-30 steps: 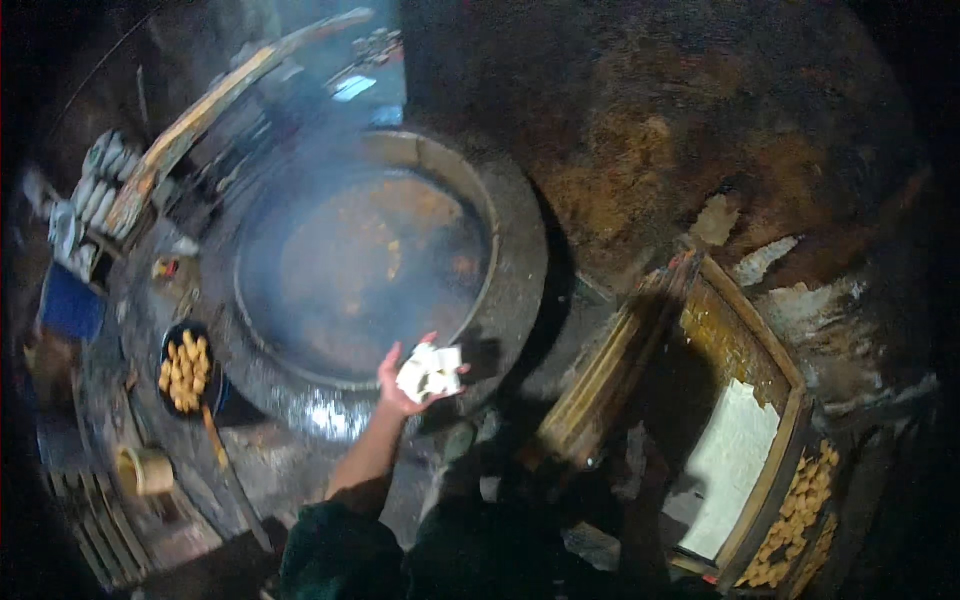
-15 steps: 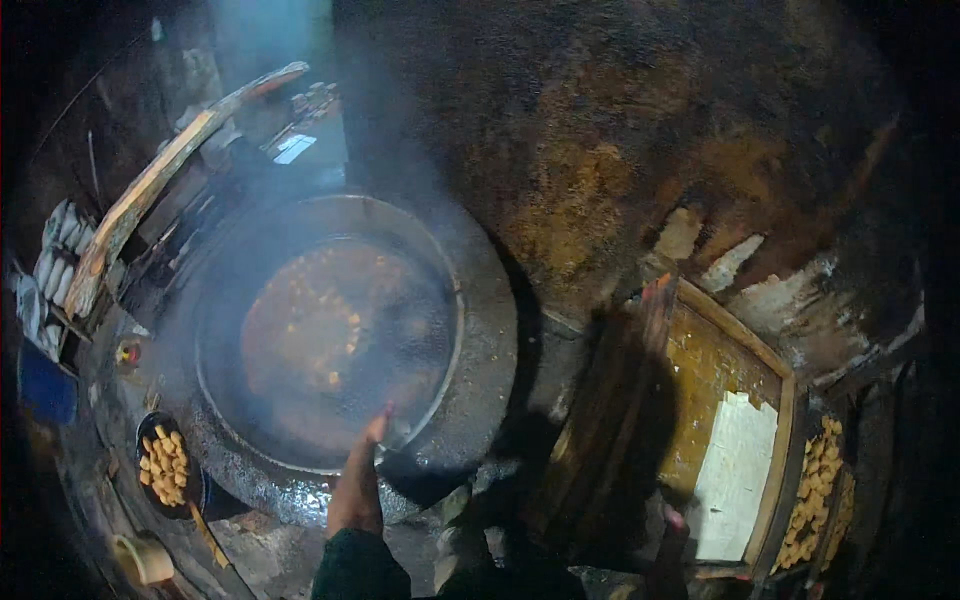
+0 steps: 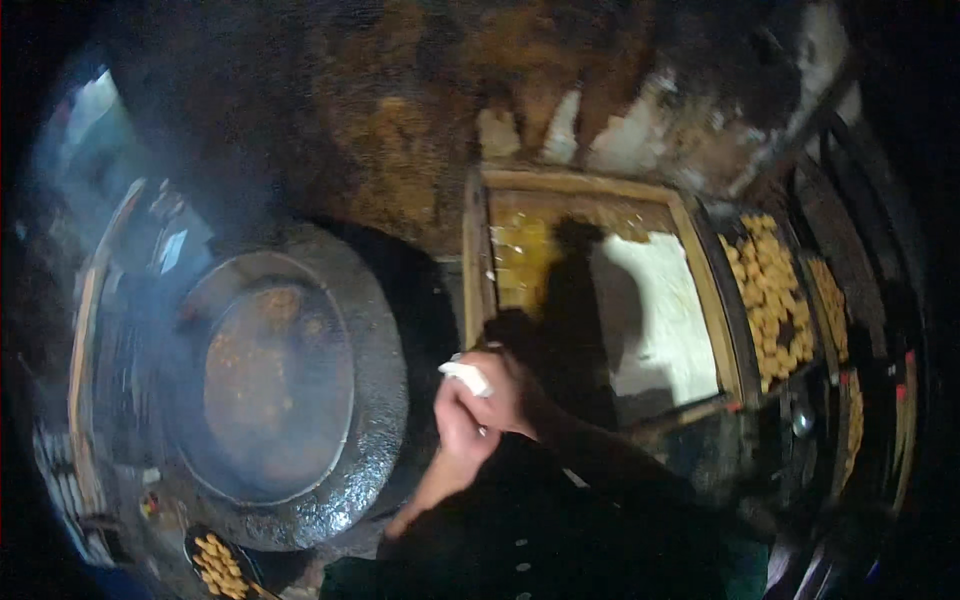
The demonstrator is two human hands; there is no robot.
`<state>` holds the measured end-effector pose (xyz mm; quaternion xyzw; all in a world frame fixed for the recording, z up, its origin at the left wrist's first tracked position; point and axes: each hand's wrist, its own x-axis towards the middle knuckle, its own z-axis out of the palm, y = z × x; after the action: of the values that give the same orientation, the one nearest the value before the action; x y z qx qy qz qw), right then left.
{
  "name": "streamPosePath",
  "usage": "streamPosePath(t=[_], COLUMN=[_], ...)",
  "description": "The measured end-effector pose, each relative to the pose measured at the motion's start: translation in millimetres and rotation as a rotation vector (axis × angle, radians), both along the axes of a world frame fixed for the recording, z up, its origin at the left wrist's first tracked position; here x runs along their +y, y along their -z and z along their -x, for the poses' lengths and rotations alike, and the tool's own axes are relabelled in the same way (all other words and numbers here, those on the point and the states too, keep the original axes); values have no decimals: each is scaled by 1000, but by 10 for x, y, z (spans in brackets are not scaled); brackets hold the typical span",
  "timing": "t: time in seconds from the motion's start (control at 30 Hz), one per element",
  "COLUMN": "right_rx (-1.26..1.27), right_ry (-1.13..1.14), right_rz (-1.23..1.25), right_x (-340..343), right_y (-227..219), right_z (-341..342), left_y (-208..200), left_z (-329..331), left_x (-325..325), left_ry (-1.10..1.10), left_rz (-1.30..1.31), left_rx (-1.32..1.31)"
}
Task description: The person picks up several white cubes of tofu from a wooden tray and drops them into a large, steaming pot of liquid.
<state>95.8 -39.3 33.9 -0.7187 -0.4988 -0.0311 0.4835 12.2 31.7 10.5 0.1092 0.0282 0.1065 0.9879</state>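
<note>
Between the pan and the wooden tray, my left hand (image 3: 462, 425) and my right hand (image 3: 512, 392) are pressed together, fingers closed. A soft-looking white piece (image 3: 466, 377) pokes out at the top of their grip. Which hand bears more of it I cannot tell. Left of them is a wide round pan (image 3: 347, 420) of brownish liquid, with small pieces blurred under smoke or steam. To the right, a wood-framed tray (image 3: 580, 183) holds a flat white slab (image 3: 665, 310), partly in shadow. The tray's left part is bare, wet and yellowish.
Golden-brown fried pieces (image 3: 765, 300) fill a container right of the tray, with more in narrow troughs beyond. At the lower left is a dark ladle-like scoop of browned pieces (image 3: 218, 567). A long split log (image 3: 88, 350) lies left of the pan. Behind rises a stained wall (image 3: 390, 150).
The view has swung right. My left hand has left the pan's near rim and met my right hand. The white piece now shows between them. The dark boards over the tray's left side no longer show.
</note>
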Motion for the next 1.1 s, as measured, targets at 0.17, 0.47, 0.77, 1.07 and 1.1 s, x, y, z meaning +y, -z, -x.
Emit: streamPosePath(t=[0.17,0.47,0.77,1.07,1.1], right_rx=[-15,577,54,20,-69], right_ry=[147,-111,381,241,207], right_rz=[-62,-300,57,192,337], right_x=[-270,-617,-692,-818,-642], right_y=[-260,234,-18,-242,-232], right_z=[-137,-145,124,80,64], left_y=[-139,-238,-29,3,-87], left_z=[-206,-370,-427,-333,-288], left_x=[-296,-375,-316,-363,-305], left_ry=[157,226,154,232,302], left_rz=[-38,337,354,266,832], left_rx=[569,138,117,-200,-232])
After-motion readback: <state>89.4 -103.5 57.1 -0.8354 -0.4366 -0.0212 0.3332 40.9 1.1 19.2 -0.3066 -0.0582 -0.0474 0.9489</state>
